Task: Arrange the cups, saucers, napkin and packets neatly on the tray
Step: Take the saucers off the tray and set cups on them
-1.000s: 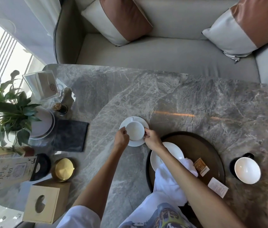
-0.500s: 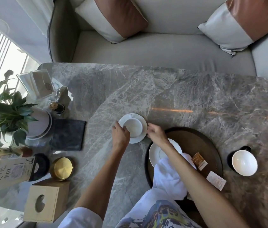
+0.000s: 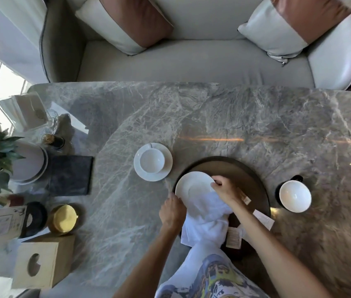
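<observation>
- Sitting at the near side of the marble table (image 3: 234,117), the tray (image 3: 245,171) is offering plenty of bare surface, so each piece is needing its own place rather than crowding the near-left edge.
- The napkin (image 3: 206,220) is lying crumpled over the tray's near-left rim and covering part of the empty saucer (image 3: 191,186). It is probably worth lifting it clear and folding it before centring any crockery.
- The empty saucer is resting at the tray's left edge. The right hand (image 3: 226,190) is pinching its far-right rim. The left hand (image 3: 172,211) is sitting where saucer and napkin meet, and I cannot tell what it is holding. Sliding the saucer flat is looking safer than tipping it.
- The white cup (image 3: 152,161) is standing on the second saucer (image 3: 166,172) on the table, just left of the tray. The dark-sided cup (image 3: 295,195) is waiting on the table just right of it.
- The packets (image 3: 233,236) are lying scattered along the tray's near-right part, one overhanging the rim, and are best squared up last.
</observation>
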